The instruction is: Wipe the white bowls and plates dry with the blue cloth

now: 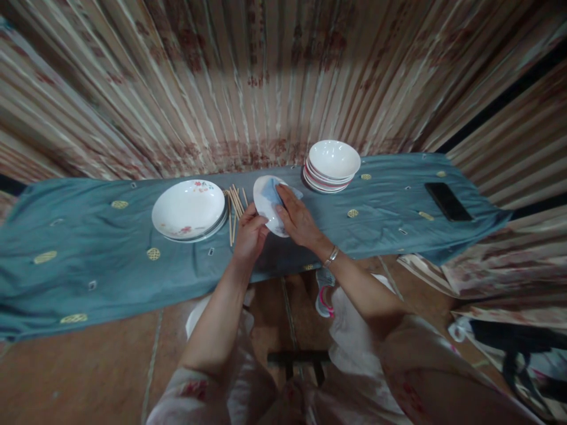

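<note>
My left hand grips the lower left rim of a small white dish, thumb on its face. The dish is tilted up over the middle of the table; whether it is a plate or a shallow bowl I cannot tell. My right hand presses a light blue cloth against the inside of the dish, and part of the cloth sticks out past the fingers. Left of my hands lie several wooden chopsticks. Beside them is a stack of white flower-patterned plates. Behind my right hand stands a stack of white bowls.
A blue-green patterned cloth covers the long narrow table. A black phone lies near the right end. Pleated curtains hang close behind the table. At lower right is a dark bag-like thing with straps.
</note>
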`<state>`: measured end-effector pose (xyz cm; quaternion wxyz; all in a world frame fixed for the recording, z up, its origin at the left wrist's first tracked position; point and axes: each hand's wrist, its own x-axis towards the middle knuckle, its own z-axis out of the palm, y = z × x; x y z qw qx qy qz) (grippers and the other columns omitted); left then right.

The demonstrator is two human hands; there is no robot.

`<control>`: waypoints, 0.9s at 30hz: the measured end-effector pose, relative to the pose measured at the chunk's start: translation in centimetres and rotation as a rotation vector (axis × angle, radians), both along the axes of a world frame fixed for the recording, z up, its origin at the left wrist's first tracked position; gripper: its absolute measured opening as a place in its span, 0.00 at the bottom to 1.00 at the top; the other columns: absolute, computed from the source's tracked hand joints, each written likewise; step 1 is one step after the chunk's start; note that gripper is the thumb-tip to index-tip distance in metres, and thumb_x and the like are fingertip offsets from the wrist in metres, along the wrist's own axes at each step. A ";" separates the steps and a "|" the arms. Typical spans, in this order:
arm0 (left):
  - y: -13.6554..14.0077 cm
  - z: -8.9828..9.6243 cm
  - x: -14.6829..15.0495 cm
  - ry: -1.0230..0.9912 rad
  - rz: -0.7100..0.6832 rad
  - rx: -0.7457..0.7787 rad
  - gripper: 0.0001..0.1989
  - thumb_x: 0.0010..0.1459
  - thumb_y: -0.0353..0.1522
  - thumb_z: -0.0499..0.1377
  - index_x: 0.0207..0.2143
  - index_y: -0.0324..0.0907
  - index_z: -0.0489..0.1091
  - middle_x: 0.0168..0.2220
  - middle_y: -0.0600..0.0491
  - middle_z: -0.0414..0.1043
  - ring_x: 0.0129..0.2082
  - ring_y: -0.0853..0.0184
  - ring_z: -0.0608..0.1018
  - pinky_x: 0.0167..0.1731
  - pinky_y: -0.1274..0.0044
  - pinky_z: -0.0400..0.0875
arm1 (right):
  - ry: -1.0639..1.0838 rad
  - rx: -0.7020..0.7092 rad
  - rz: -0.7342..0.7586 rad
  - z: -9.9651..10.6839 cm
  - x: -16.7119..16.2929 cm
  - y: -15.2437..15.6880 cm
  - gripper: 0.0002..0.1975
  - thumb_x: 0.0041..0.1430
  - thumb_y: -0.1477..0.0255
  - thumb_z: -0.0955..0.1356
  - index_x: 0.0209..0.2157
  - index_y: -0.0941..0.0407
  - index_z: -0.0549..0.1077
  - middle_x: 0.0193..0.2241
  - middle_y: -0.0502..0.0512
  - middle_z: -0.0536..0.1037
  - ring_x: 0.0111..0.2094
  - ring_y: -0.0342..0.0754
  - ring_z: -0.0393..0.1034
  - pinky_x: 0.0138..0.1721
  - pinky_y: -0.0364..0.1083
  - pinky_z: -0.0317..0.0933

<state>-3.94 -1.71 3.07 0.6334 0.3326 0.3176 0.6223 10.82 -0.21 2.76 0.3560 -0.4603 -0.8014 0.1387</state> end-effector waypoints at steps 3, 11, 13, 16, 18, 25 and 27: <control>-0.1 0.0 0.0 0.014 -0.005 0.007 0.14 0.40 0.26 0.63 0.34 0.42 0.75 0.33 0.54 0.81 0.40 0.62 0.81 0.40 0.73 0.76 | -0.038 -0.030 -0.022 0.0 0.1 0.6 0.30 0.73 0.63 0.54 0.70 0.63 0.54 0.71 0.69 0.57 0.72 0.55 0.49 0.70 0.60 0.49; -0.1 -0.1 0.2 -0.001 0.003 -0.003 0.15 0.41 0.25 0.63 0.35 0.43 0.76 0.35 0.53 0.81 0.41 0.62 0.81 0.40 0.73 0.77 | -0.097 -0.090 -0.088 -0.4 0.5 1.5 0.30 0.74 0.62 0.54 0.70 0.64 0.56 0.71 0.70 0.57 0.72 0.56 0.50 0.69 0.60 0.50; -0.1 -0.1 0.2 -0.007 0.006 -0.002 0.14 0.41 0.25 0.63 0.34 0.42 0.75 0.35 0.53 0.81 0.42 0.62 0.81 0.41 0.73 0.77 | -0.110 -0.095 -0.103 -0.5 0.6 1.6 0.30 0.74 0.63 0.54 0.69 0.63 0.57 0.70 0.69 0.58 0.71 0.57 0.52 0.68 0.61 0.52; -0.1 0.1 0.2 -0.020 0.004 -0.003 0.15 0.39 0.26 0.63 0.35 0.42 0.75 0.34 0.54 0.80 0.42 0.62 0.81 0.42 0.72 0.77 | -0.138 -0.103 -0.130 -0.7 0.8 1.7 0.29 0.74 0.64 0.54 0.68 0.64 0.59 0.69 0.71 0.60 0.70 0.59 0.54 0.67 0.61 0.54; -0.1 0.1 0.2 -0.019 0.003 -0.006 0.15 0.39 0.26 0.64 0.35 0.42 0.75 0.34 0.54 0.80 0.42 0.61 0.81 0.42 0.72 0.77 | -0.166 -0.109 -0.151 -0.7 0.9 1.6 0.29 0.74 0.64 0.54 0.68 0.65 0.60 0.68 0.72 0.61 0.70 0.59 0.55 0.66 0.61 0.55; 0.1 -0.2 0.0 0.011 0.018 -0.010 0.14 0.39 0.26 0.63 0.33 0.43 0.75 0.33 0.54 0.80 0.41 0.62 0.81 0.41 0.72 0.77 | -0.256 -0.097 -0.174 -0.1 1.5 0.8 0.25 0.74 0.66 0.55 0.65 0.62 0.64 0.64 0.72 0.67 0.66 0.60 0.63 0.63 0.61 0.59; 0.2 -0.3 -0.1 0.014 0.017 -0.002 0.14 0.39 0.26 0.63 0.33 0.43 0.75 0.33 0.55 0.80 0.41 0.62 0.81 0.41 0.73 0.77 | -0.270 -0.094 -0.172 0.2 1.6 0.5 0.24 0.74 0.66 0.55 0.63 0.61 0.65 0.63 0.73 0.69 0.64 0.60 0.65 0.62 0.61 0.60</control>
